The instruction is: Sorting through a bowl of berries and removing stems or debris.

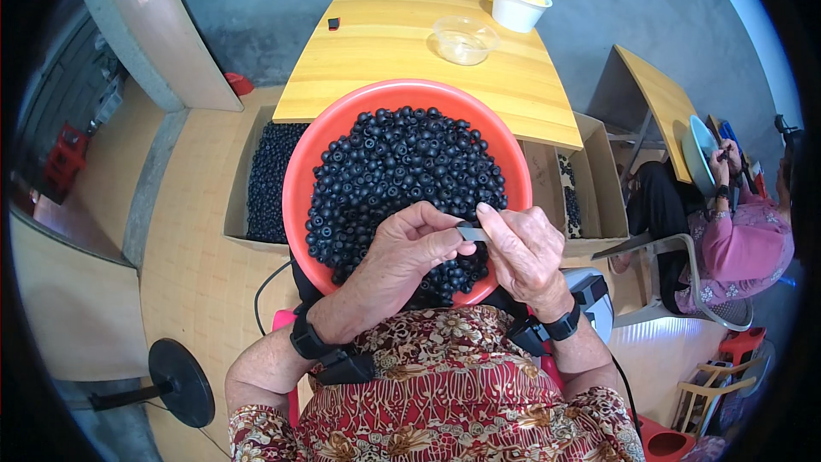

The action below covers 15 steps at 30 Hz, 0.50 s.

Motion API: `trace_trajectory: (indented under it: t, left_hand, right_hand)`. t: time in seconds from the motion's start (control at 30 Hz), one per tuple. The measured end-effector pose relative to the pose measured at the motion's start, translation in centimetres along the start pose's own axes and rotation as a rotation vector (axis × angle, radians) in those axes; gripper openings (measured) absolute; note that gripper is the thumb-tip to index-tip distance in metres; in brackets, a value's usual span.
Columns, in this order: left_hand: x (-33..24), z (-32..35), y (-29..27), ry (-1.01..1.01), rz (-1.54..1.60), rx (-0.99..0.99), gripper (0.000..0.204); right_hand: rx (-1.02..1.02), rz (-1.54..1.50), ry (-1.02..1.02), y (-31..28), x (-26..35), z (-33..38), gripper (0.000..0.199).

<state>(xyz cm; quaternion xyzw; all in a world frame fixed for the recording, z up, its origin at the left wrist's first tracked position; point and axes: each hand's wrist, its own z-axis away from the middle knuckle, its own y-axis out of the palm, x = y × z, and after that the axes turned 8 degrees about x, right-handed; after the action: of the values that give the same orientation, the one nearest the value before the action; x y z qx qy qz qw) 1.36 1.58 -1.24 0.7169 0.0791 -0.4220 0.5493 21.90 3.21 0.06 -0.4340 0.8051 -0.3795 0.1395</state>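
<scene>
Here, two hands [406, 248] [526, 248], one strip [472, 234]

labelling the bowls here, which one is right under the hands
The red basin, holding black pieces. The clear bowl and white tub stand on the table; the blue basin is by the other person.

Lettering, numbers and signs: none is being read. Red basin [295, 192]: no legible mark is being shown on the outer wall. Grey strip [472, 233]: no characters are being made out. White tub [515, 10]: no wording is being distinguished. Small black-and-red item [333, 24]: any marking is being rendered too small to tell. Cardboard box [609, 192]: no label is being deciphered.
</scene>
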Motion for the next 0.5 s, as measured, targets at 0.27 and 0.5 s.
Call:
trace_trajectory:
  t: [0.27,0.5]
  left_hand:
    - [-0.2,0.4,1.0,0.047,-0.043,0.096,0.013]
    - [0.2,-0.1,0.0,0.004,0.071,0.034,0.01]
  right_hand:
    - [-0.134,-0.078,0.142,0.5,-2.0,0.2,0.031]
    - [-0.104,-0.197,0.093,-0.7,0.7,-0.5,0.044]
